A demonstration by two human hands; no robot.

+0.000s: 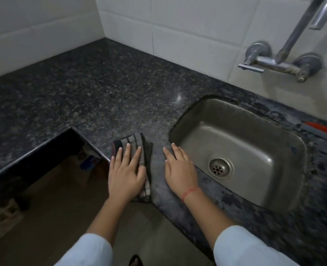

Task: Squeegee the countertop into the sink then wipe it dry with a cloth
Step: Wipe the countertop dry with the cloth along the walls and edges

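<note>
I see my left hand point(127, 169) lying flat, palm down, on a folded striped cloth point(142, 148) at the lower middle of the frame. Its grip is spread: the fingers point(128, 152) are extended and fanned over the fabric, pressing on it rather than pinching it. The cloth sits on the dark speckled surface point(93, 89), close to the front edge, with one end showing beyond the fingertips and a strip running down along the thumb side of the hand toward the wrist.

My right hand point(180, 169) rests just to the right of the cloth, apart from it, also palm down on the narrow strip of surface between the cloth and the sink point(254, 191). Its grip is open too, fingers straight and loosely together, holding nothing, with the outer edge of the hand at the sink's rim. A red thread point(190, 193) circles that wrist.

The steel sink fills the right middle of the frame, its drain point(220, 167) visible in the basin. A wall-mounted tap point(279, 62) sits at the upper right on the white tiles point(178, 22). At the right edge, past the sink, a red and grey object point(323, 129) lies on the surface; it may be the squeegee, but I cannot tell for sure.
</note>
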